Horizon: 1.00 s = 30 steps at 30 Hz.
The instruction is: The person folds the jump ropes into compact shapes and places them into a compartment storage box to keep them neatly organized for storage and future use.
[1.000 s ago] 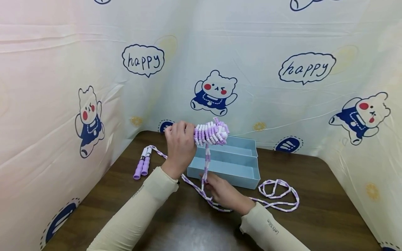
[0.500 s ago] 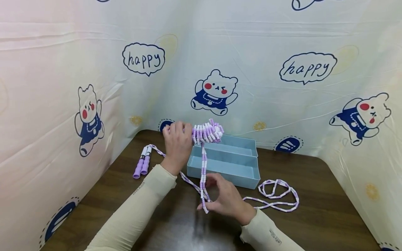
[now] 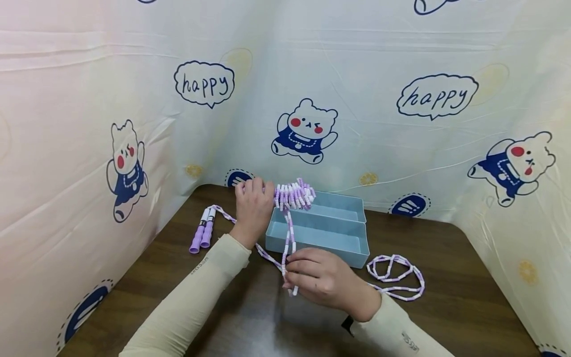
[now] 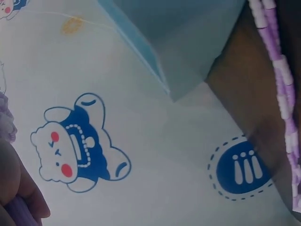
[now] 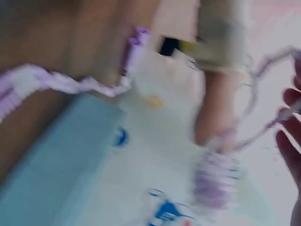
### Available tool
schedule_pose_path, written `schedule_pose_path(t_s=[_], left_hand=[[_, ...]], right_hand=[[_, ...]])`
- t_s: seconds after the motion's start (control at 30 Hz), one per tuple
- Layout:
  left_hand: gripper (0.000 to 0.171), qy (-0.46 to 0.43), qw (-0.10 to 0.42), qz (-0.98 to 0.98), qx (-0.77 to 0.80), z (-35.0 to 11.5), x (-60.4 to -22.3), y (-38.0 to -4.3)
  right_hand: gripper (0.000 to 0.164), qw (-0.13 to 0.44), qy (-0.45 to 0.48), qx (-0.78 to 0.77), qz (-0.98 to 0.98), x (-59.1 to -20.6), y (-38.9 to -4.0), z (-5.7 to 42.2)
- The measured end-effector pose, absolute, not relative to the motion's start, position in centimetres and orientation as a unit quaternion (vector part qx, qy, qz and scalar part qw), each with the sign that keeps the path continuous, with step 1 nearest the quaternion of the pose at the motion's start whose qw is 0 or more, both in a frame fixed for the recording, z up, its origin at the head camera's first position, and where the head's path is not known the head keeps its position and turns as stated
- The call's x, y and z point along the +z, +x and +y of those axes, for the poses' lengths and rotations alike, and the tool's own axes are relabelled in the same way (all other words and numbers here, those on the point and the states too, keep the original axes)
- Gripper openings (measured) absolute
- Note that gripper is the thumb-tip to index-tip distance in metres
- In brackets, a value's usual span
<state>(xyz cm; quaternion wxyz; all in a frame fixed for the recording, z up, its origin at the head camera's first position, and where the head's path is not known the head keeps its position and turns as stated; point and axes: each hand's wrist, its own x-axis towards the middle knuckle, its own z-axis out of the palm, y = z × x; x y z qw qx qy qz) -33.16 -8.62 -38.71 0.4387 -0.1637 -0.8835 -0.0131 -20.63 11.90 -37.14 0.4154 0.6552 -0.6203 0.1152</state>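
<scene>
A purple and white beaded jump rope (image 3: 294, 196) is wound into a thick bundle above the table. My left hand (image 3: 255, 206) grips its left end; a bit of purple handle (image 4: 21, 212) shows in the fist in the left wrist view. A doubled strand hangs from the bundle, and my right hand (image 3: 327, 280) holds it low down between fingers and thumb. In the right wrist view, which is blurred, those fingers (image 5: 292, 127) appear at the right edge around the strand. A second beaded jump rope (image 3: 417, 277) lies across the table, partly hidden by my right hand.
Behind the hands stands a light blue two-compartment box (image 3: 318, 238). Purple handles (image 3: 202, 232) of the second rope lie at the table's left, its loops at the right. A printed cloth (image 3: 366, 134) encloses the dark wooden table (image 3: 455, 277).
My right hand opened around the hanging strand, then closed on it nearer the front, its back turning upward. The bundle in my left hand shifted slightly left and dipped a little.
</scene>
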Motion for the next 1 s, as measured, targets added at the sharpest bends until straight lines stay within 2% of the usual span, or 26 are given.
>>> schedule_pose_path(t_s=[0.13, 0.2, 0.3, 0.4, 0.5, 0.63, 0.8, 1.0], left_hand=[[0.018, -0.171, 0.432, -0.885, -0.004, -8.7, -39.4, -33.5], [0.015, -0.180, 0.431, -0.884, -0.006, -8.7, -39.6, -33.5], [0.016, -0.200, 0.434, -0.879, -0.007, -8.5, -40.0, -33.2], [0.024, -0.217, 0.441, -0.871, -0.006, -8.1, -40.2, -32.9], [0.030, -0.225, 0.445, -0.867, -0.002, -7.8, -40.5, -32.9], [0.029, -0.235, 0.442, -0.865, 0.008, -7.5, -40.8, -32.8], [0.022, -0.252, 0.433, -0.865, 0.032, -7.2, -41.4, -32.2], [0.034, -0.280, 0.417, -0.864, 0.040, -7.2, -41.9, -31.4]], right_hand=[[0.002, 0.301, 0.652, 0.087, -0.691, -34.4, -19.3, 12.8], [0.004, 0.252, 0.649, 0.082, -0.713, -33.3, -18.7, 13.1], [0.006, 0.215, 0.649, 0.112, -0.721, -31.9, -18.1, 13.4], [0.008, 0.246, 0.649, 0.139, -0.706, -31.3, -17.8, 13.4], [0.016, 0.303, 0.643, 0.143, -0.689, -30.8, -17.7, 13.3], [0.020, 0.361, 0.634, 0.159, -0.665, -30.3, -18.0, 13.1], [0.023, 0.378, 0.597, 0.182, -0.684, -29.6, -18.9, 13.4], [0.034, 0.370, 0.546, 0.185, -0.729, -28.4, -20.1, 14.0]])
